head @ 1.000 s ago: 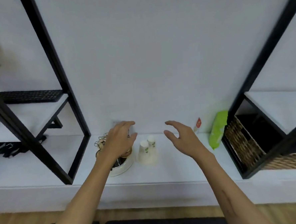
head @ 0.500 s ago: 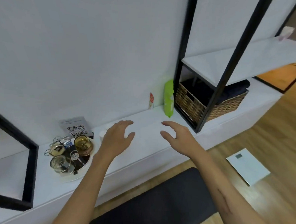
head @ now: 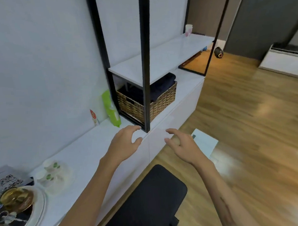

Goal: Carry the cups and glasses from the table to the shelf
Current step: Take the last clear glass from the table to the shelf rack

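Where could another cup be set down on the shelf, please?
The white shelf board is bare from its near end above the basket up to the lone cup at the far end. The tray corner is crowded.

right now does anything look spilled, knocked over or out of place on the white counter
Nothing looks spilled or broken. The two paper cups by the tray appear to stand upside down on the white counter, though motion blur hides detail. Both hands hold nothing.
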